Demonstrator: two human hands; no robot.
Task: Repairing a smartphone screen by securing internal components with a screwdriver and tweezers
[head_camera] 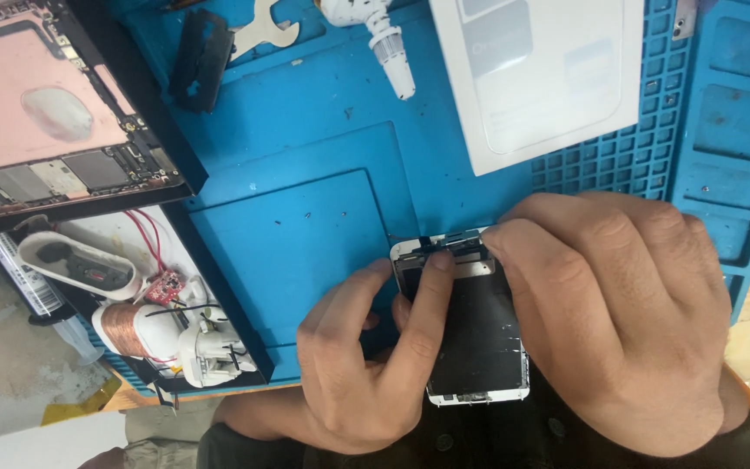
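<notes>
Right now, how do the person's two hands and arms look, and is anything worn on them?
Both the left hand and the right hand are bare: no gloves, rings or watch are visible. The fingernails are short. No sleeve can be made out at the wrists, which reach the picture's lower edge.

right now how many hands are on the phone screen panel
2: the left hand presses the phone screen panel from its left side, the right hand covers its right edge and top.
</notes>
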